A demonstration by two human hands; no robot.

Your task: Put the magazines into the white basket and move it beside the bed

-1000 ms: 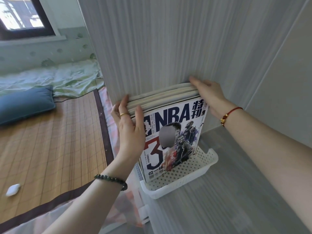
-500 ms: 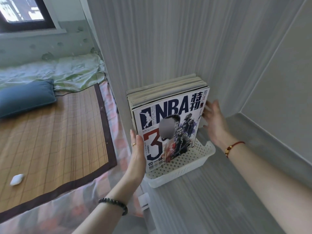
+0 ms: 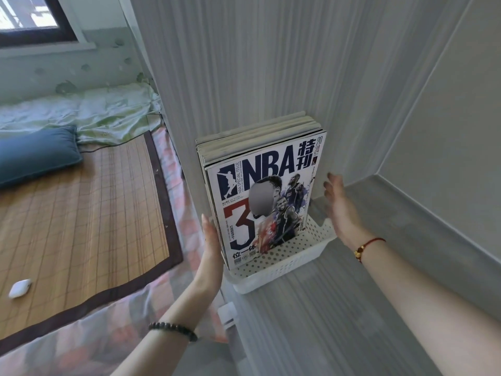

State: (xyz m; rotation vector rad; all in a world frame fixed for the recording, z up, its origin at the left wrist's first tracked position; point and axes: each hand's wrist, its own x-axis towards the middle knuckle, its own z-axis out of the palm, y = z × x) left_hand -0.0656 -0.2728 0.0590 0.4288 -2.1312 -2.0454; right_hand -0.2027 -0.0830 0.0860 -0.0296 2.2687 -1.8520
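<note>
A woven bamboo mat [image 3: 81, 213] with a dark border lies over the pink checked sheet [image 3: 173, 283]. A blue pillow [image 3: 38, 156] rests at its far end, just beside a crumpled green blanket [image 3: 95, 112]. A small white case [image 3: 19, 288] sits on the mat. A dark-framed window [image 3: 35, 20] is above.

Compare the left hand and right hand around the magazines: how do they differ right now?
The left hand lies flat against the left edge of the magazines, low by the basket; the right hand is off their right edge, with a gap showing. The left wrist has a dark bead bracelet, the right a red cord. Both are open, gripping nothing.
</note>
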